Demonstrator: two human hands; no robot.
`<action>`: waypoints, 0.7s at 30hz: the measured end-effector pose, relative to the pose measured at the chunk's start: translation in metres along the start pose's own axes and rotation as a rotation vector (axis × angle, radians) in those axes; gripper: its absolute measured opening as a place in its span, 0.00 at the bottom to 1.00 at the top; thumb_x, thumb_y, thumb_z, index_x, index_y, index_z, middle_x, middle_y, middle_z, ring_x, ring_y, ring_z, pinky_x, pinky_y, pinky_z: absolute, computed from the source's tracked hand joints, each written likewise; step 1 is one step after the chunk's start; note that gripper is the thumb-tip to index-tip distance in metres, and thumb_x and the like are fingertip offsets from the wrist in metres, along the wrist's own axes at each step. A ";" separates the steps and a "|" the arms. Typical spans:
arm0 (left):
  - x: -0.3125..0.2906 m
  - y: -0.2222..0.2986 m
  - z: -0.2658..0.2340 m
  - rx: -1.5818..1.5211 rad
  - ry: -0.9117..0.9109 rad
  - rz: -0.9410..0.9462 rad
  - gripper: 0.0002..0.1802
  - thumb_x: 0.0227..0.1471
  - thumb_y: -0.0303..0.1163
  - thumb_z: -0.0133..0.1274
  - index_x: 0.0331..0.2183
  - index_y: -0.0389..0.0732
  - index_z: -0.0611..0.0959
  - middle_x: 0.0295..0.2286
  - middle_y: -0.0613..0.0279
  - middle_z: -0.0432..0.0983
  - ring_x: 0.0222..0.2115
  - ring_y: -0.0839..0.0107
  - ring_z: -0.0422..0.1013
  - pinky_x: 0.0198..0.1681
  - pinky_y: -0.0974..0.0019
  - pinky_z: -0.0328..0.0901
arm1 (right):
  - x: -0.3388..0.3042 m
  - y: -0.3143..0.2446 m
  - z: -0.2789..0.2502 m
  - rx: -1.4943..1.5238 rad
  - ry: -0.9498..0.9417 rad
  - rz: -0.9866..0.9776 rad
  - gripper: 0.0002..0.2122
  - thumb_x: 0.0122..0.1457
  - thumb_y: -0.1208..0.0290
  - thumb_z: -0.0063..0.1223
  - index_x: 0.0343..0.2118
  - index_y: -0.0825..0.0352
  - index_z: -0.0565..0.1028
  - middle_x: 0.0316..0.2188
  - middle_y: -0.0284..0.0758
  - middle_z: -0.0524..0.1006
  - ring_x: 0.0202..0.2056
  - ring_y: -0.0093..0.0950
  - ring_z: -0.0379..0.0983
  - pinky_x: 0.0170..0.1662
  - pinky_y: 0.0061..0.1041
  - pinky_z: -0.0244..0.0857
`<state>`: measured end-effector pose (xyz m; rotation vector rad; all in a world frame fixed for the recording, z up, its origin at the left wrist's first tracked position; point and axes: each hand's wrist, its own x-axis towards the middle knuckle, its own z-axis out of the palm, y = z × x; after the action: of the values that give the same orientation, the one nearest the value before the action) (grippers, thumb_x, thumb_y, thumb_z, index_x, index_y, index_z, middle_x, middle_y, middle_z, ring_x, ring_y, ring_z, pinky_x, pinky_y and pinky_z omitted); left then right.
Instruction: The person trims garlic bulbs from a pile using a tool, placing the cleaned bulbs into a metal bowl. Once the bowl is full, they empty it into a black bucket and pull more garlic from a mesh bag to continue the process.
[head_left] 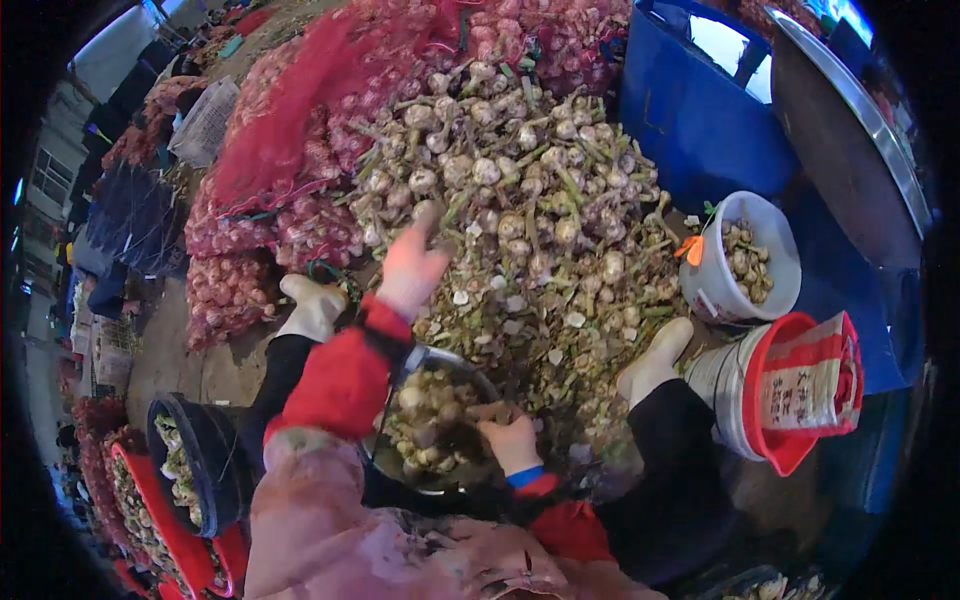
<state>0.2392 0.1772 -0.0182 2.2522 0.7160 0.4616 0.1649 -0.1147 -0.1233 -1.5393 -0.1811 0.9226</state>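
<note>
My left hand reaches forward over the near left side of a big heap of garlic bulbs with stalks. Its thumb and fingers are spread apart, and I see nothing held in them. My right hand is at the right rim of a round metal basin between my legs. Its fingers are closed and blurred; whatever they hold cannot be made out. Trimmed garlic bulbs lie in the basin, some of them smeared by motion.
Red mesh sacks of garlic are stacked at the left and back. To the right stand a white bucket partly filled with garlic, a red bucket and blue barrels. A black bucket is at my left. Peelings cover the floor ahead.
</note>
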 end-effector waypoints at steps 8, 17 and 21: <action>0.159 0.028 0.075 1.001 -0.187 0.194 0.29 0.45 0.37 0.57 0.52 0.52 0.72 0.40 0.45 0.73 0.40 0.49 0.72 0.42 0.49 0.65 | 0.019 0.033 -0.019 0.039 0.075 -0.049 0.11 0.50 0.78 0.58 0.37 0.69 0.74 0.30 0.29 0.77 0.34 0.22 0.72 0.39 0.23 0.66; -0.031 -0.010 0.050 -0.174 -0.151 -0.182 0.39 0.35 0.22 0.63 0.52 0.45 0.69 0.43 0.56 0.74 0.44 0.60 0.72 0.47 0.62 0.67 | 0.016 0.015 -0.023 0.106 0.059 0.185 0.09 0.47 0.76 0.60 0.34 0.68 0.77 0.30 0.32 0.79 0.35 0.23 0.74 0.41 0.25 0.67; -0.137 0.004 0.027 -0.510 -0.456 -0.437 0.45 0.31 0.18 0.64 0.54 0.40 0.65 0.42 0.60 0.71 0.43 0.69 0.70 0.46 0.67 0.67 | 0.003 0.007 -0.020 -0.024 0.167 -0.131 0.10 0.48 0.73 0.62 0.33 0.68 0.77 0.31 0.36 0.79 0.34 0.28 0.75 0.41 0.27 0.67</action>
<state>0.1470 0.0767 -0.0495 1.5796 0.7204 -0.0838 0.1768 -0.1294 -0.1332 -1.5996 -0.1711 0.6879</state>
